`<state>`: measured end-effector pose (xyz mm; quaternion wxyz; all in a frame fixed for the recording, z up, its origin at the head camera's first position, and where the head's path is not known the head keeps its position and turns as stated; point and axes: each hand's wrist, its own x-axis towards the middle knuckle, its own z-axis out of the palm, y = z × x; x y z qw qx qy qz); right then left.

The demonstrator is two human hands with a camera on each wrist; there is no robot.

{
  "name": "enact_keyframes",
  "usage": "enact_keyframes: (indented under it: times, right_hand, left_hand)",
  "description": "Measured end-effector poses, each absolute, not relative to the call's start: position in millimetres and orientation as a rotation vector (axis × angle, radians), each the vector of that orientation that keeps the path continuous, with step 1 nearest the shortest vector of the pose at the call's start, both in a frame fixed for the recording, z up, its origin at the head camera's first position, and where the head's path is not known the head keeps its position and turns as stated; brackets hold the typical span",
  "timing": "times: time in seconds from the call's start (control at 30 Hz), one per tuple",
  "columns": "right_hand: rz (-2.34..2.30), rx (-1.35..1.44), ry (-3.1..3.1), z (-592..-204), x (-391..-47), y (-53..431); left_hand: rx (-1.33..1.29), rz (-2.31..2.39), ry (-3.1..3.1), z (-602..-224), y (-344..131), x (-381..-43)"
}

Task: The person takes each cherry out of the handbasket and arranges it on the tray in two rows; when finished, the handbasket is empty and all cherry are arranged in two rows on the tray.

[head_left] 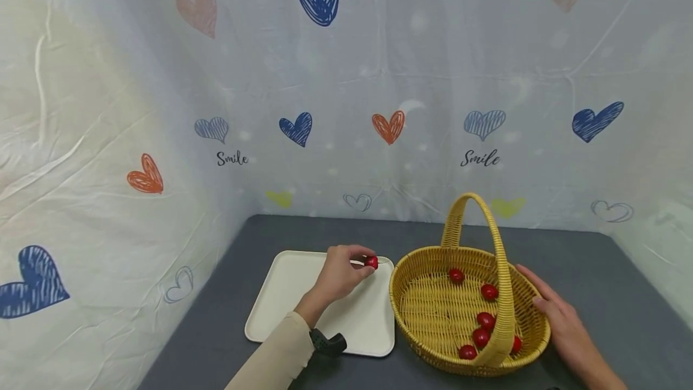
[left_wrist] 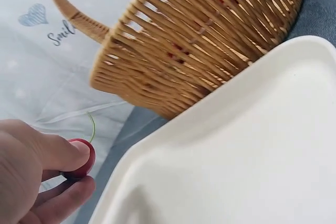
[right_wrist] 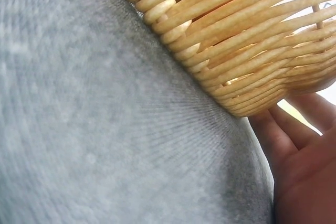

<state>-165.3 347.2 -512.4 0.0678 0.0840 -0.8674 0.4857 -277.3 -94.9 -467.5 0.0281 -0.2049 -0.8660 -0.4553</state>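
Between thumb and fingertips my left hand (head_left: 340,272) pinches a red cherry (head_left: 371,262), above the far right part of a white rectangular tray (head_left: 303,300). In the left wrist view the cherry's thin green stem (left_wrist: 93,127) points up. Right of the tray stands a yellow wicker basket (head_left: 428,312) with an arched handle. Several red cherries (head_left: 481,337) lie in it, mostly toward the right and near side. My right hand (head_left: 565,324) rests at the basket's right side, its fairly straight fingers (right_wrist: 274,129) against the outer wall.
Tray and basket stand close together on a dark grey tabletop (head_left: 216,342). The basket's handle (head_left: 489,221) arches high over its right half. White cloth (head_left: 346,77) printed with hearts hangs behind and at both sides of the table.
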Motion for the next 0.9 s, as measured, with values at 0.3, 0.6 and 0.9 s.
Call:
enact_keyframes:
  times: [0.3, 0.6, 0.9]
  right_hand:
    - [1.505, 0.282, -2.579, -514, -164, 348]
    - [1.524, 0.282, -2.572, -515, -165, 347]
    - [1.504, 0.274, -2.573, -515, -165, 348]
  left_hand:
    - [-0.625, -1.312, -2.733, -488, -65, -290]
    - [-0.633, -1.164, -2.781, -492, -55, -292]
    - [-0.65, -1.109, -2.798, -493, -54, -291]
